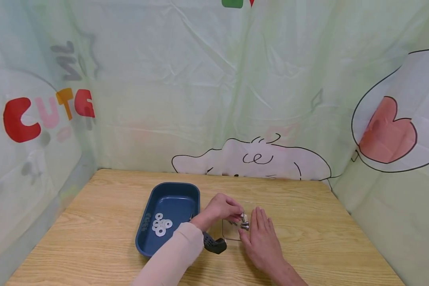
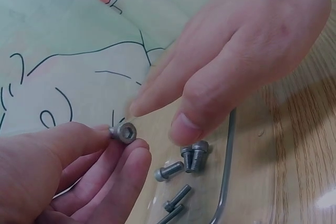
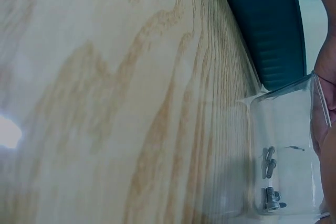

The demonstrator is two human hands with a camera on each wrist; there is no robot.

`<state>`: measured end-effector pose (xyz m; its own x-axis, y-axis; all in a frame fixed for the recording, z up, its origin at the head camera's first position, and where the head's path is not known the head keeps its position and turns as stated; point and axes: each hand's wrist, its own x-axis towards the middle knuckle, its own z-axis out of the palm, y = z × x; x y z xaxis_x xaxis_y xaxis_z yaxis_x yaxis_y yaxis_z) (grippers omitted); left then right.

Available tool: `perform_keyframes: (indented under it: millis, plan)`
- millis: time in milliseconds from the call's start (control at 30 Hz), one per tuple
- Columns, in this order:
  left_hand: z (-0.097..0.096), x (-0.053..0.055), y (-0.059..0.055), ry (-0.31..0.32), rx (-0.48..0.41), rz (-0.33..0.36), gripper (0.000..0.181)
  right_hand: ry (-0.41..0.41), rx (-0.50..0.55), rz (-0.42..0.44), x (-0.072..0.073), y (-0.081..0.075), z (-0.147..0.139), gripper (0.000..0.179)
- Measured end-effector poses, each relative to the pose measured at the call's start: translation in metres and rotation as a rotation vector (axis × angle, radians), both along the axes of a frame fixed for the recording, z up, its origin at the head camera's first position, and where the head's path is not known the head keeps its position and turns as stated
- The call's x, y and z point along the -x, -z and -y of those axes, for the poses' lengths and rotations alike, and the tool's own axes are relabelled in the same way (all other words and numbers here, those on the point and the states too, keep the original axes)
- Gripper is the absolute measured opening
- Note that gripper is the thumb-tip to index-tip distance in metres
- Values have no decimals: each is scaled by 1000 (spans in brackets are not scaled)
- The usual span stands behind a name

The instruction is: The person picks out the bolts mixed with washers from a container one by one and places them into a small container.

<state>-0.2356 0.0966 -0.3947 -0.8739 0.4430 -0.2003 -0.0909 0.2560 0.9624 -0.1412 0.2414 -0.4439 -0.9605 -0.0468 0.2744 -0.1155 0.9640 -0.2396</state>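
Note:
In the left wrist view, my left hand [image 2: 79,166] pinches a socket-head bolt [image 2: 126,133] between thumb and fingers, its hex recess facing the camera. That hand [image 1: 221,207] is above a clear plastic box [image 1: 232,240] in the head view. Several more bolts [image 2: 172,171] lie loose on the box floor, some bunched near the right thumb. My right hand [image 1: 262,240] lies along the box's right side with fingers straight, the thumb reaching toward the bolts. Whether the thumb touches them I cannot tell. The right wrist view shows the box [image 3: 286,124] from its side.
Left of the box stands a dark blue tray [image 1: 140,245] with several flat washers [image 1: 160,231] in it. A small dark item near its right wall is partly hidden by the left arm. The wooden table [image 1: 318,222] is bordered by a printed curtain [image 1: 146,99].

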Motion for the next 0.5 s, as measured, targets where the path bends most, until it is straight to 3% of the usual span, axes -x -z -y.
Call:
perform_keyframes:
  millis: [233, 500]
  plan:
    - [2, 1, 0, -16, -23, 32, 15, 5, -18, -3, 1, 0, 1, 73]
    - [9, 6, 0, 13, -58, 32, 15, 1, -17, -17, 1, 0, 0, 74]
